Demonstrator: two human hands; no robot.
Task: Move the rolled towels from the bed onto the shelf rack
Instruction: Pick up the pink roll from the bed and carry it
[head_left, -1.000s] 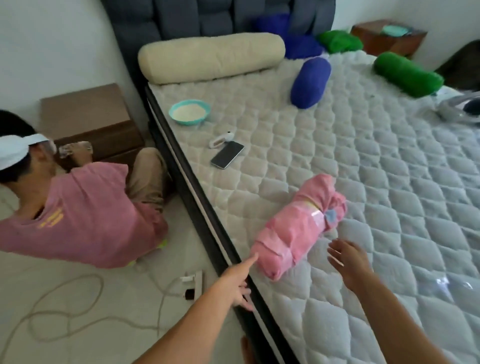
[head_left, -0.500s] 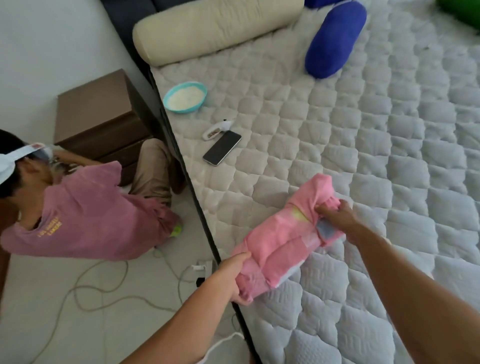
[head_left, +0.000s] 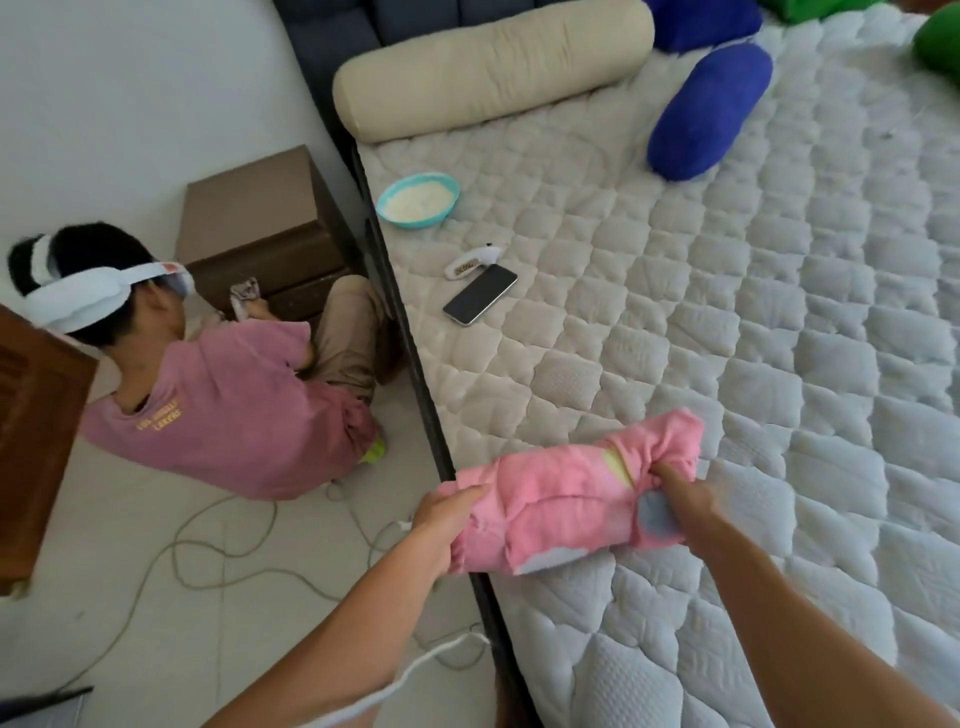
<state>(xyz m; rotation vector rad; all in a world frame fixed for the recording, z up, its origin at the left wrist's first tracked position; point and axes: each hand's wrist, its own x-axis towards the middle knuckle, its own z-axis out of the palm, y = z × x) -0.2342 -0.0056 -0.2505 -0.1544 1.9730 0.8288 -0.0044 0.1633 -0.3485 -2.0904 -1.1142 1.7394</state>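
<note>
Gripping the pink rolled towel (head_left: 566, 499), both hands clench its ends; teal bowl (head_left: 418, 200) holds white powder.

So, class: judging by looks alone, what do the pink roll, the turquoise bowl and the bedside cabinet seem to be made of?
Pink roll: soft terry-like cloth, matte; it creases and bunches where both hands grip it.
Turquoise bowl: probably plastic; smooth, evenly coloured rim.
Bedside cabinet: wood or wood-look laminate, dull brown; flat panels, crisp edges.
</note>
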